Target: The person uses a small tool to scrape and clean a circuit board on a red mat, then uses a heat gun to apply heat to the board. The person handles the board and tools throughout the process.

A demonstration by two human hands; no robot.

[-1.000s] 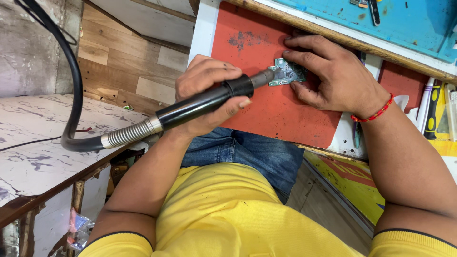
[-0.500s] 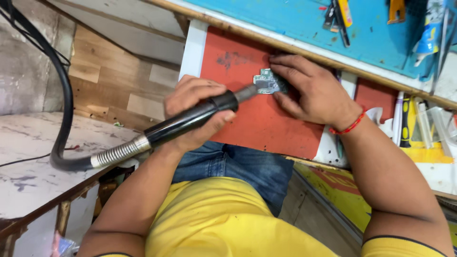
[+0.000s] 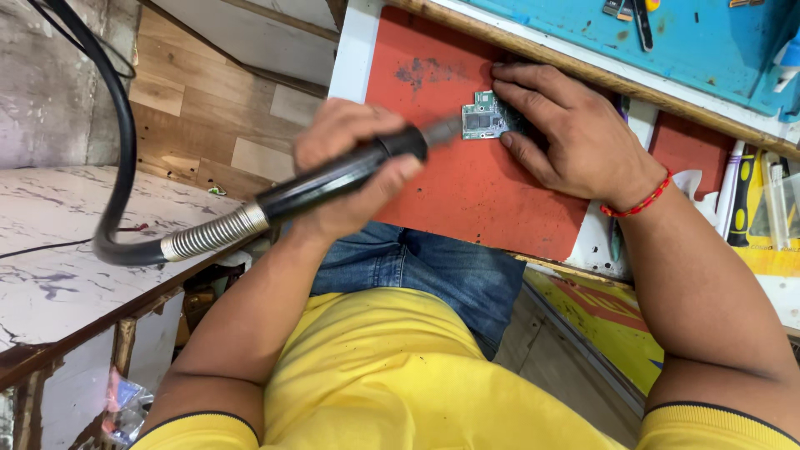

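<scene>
My left hand (image 3: 346, 142) grips a black hot-air handpiece (image 3: 333, 180) with a metal spring collar (image 3: 212, 234) and a thick black hose (image 3: 117, 150). Its nozzle tip points at a small green circuit board (image 3: 481, 117), which lies on a red mat (image 3: 475, 196). My right hand (image 3: 575, 133) rests on the mat, its fingertips pressing on the board's right and lower edges. A red thread bracelet (image 3: 637, 204) circles that wrist. The tip itself is blurred.
A blue work surface (image 3: 692, 42) with small tools lies beyond the mat. A yellow and black tool handle (image 3: 742, 200) and clear packets sit at the right. A marble-topped table (image 3: 67, 250) stands to the left, over a wooden floor (image 3: 208, 108).
The nozzle has drawn back slightly from the board, so more of the board shows. My right fingers have shifted to its right edge. The view has moved closer.
</scene>
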